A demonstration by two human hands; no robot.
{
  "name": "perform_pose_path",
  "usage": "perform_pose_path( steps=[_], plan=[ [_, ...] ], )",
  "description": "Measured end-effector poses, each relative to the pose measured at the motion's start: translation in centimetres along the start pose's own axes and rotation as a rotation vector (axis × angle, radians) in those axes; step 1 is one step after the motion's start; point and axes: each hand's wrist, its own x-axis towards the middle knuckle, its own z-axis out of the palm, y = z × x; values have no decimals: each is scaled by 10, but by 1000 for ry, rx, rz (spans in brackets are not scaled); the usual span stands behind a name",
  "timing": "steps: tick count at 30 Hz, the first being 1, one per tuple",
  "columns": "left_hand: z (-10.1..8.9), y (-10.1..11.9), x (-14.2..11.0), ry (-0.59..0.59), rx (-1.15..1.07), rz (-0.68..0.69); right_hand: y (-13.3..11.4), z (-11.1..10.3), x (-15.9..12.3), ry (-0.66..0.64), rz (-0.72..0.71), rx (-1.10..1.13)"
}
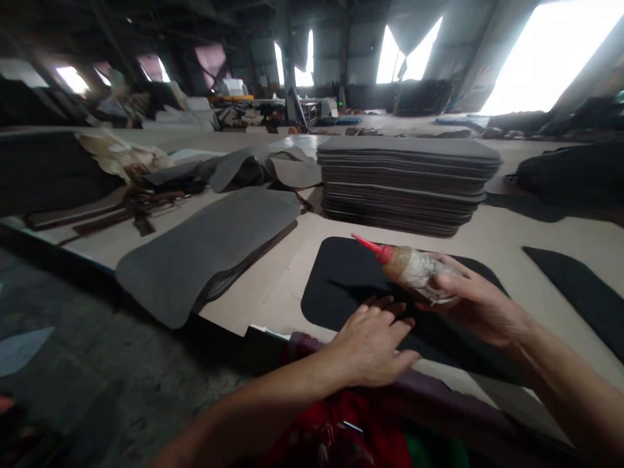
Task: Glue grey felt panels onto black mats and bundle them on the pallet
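Note:
My right hand is wrapped round a squeeze bottle with a long red nozzle, its body covered in a worn whitish wrapping. The bottle is tilted, its nozzle pointing up and to the left above a black sheet with rounded corners. My left hand rests on the near edge of that sheet, palm down, with the fingers spread. The hands and bottle hide part of the sheet.
Behind the black sheet stands a tall stack of grey sheets. More grey sheets lie to the left, overhanging the table edge. Another black sheet is at the right. Brown strips and crumpled material lie at the back left.

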Motion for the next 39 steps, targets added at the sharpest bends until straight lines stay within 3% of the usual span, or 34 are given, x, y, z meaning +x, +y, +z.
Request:
perform_pose_path(
  steps=[6, 10, 13, 17, 25, 32, 39],
  plan=[
    [-4, 0, 2, 33, -2, 22, -8, 38, 11, 36, -192, -459],
    [-2, -1, 1, -4, -55, -4, -10, 51, 16, -60, -280, -690],
    [-1, -1, 0, -46, -95, -10, -11, 58, 18, -123, -343, -792],
    [-1, 0, 0, -20, -87, -14, -14, 64, 20, -155, -419, -872],
    [1, 2, 2, 14, -13, 1, -27, 69, 34, -276, -748, -1073],
    [3, 1, 1, 8, 20, -1, -35, 70, 74, -163, -844, -1189],
    [3, 1, 1, -15, -23, 2, -38, 57, 118, -23, -804, -1284]
  ],
)
